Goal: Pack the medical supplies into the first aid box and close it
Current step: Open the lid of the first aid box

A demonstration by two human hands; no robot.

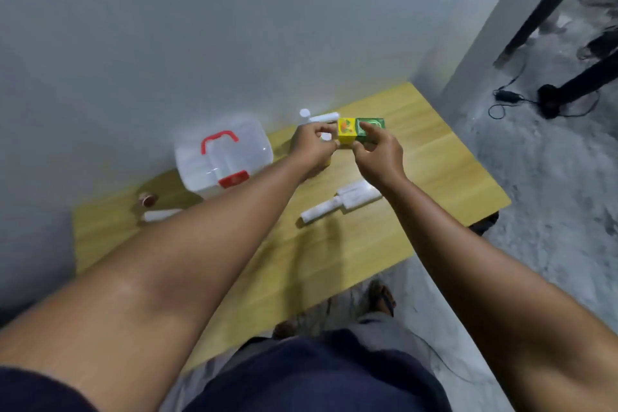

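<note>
A clear plastic first aid box (223,157) with a red handle and red latch stands shut at the table's back left. My left hand (311,147) pinches a small yellow carton (346,132) above the table. My right hand (379,154) grips a green carton (370,126) that sits flush against the yellow one. White bandage rolls (341,206) lie on the table below my right hand. A white tube (322,117) and a round white cap (304,113) lie behind the cartons. A small dark red bottle (148,200) and a white roll (160,215) lie at the left.
The wooden table (434,177) stands against a grey wall. To the right are bare concrete floor, black stand legs (568,84) and cables (508,100). My feet show below the table's front edge.
</note>
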